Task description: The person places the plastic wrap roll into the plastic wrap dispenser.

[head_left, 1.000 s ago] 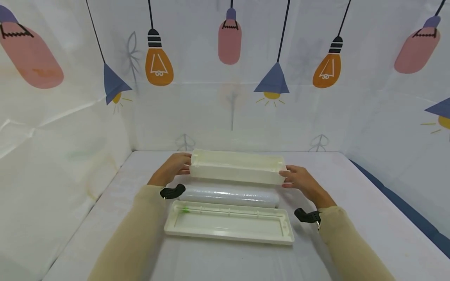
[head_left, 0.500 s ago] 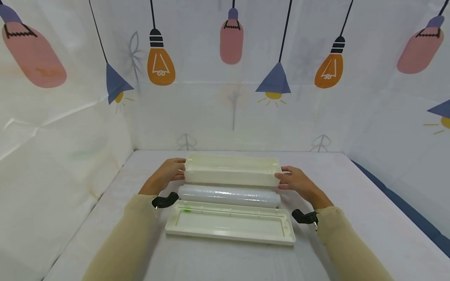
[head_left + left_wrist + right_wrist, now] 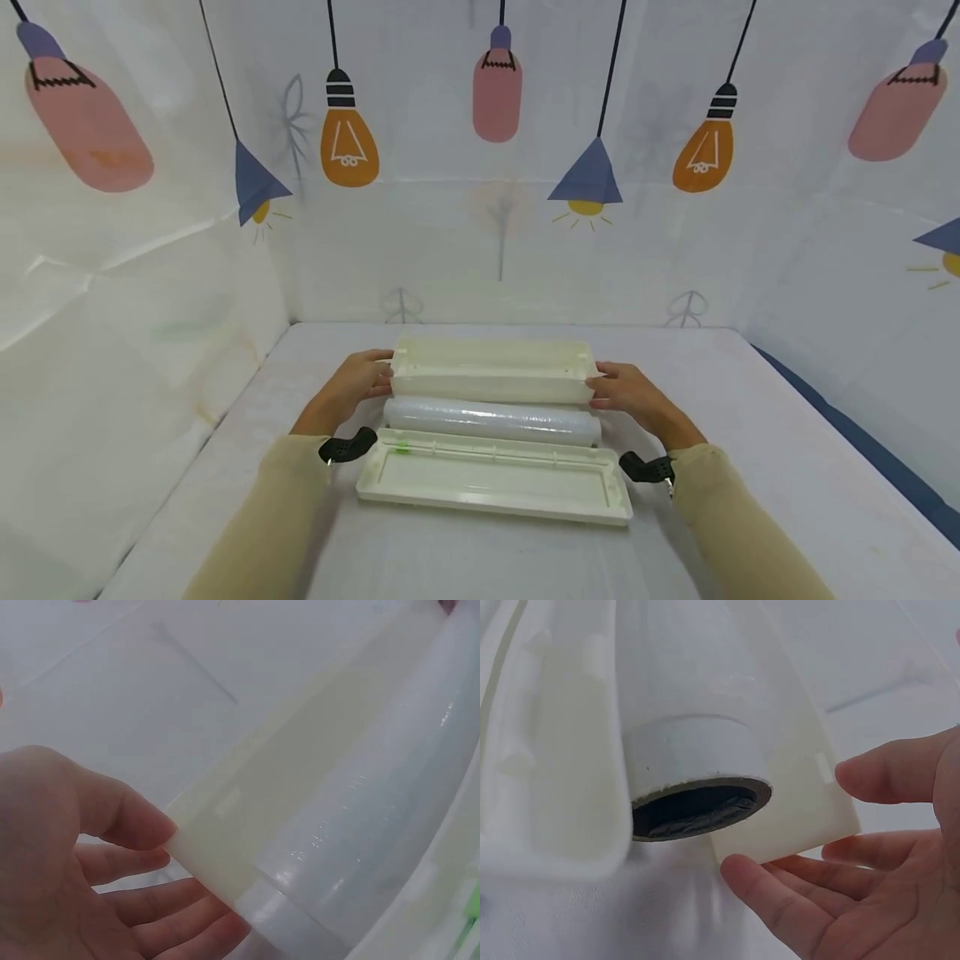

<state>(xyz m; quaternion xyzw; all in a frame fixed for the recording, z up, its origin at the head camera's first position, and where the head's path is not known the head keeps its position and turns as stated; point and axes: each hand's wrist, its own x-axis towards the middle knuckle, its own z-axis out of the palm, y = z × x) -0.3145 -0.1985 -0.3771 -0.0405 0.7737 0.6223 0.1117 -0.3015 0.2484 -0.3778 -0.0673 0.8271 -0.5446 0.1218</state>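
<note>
Nearest me on the table (image 3: 480,558), a shallow cream tray (image 3: 495,483) lies short of my left hand (image 3: 347,390) and right hand (image 3: 636,395); a white roll (image 3: 491,419) sits beyond it, nearer those hands. Farthest, I have the cream box (image 3: 491,389) between them, each hand gripping one end.

Over the feed I'm watching the left hand (image 3: 348,387) and right hand (image 3: 633,396) gripping the box (image 3: 491,388) by its opposite ends, its hollow side facing up. The roll (image 3: 491,420) is lying between box and lid (image 3: 491,482) on the table (image 3: 480,562), while printed lamps (image 3: 587,173) are showing on the wall (image 3: 442,242) behind.
</note>
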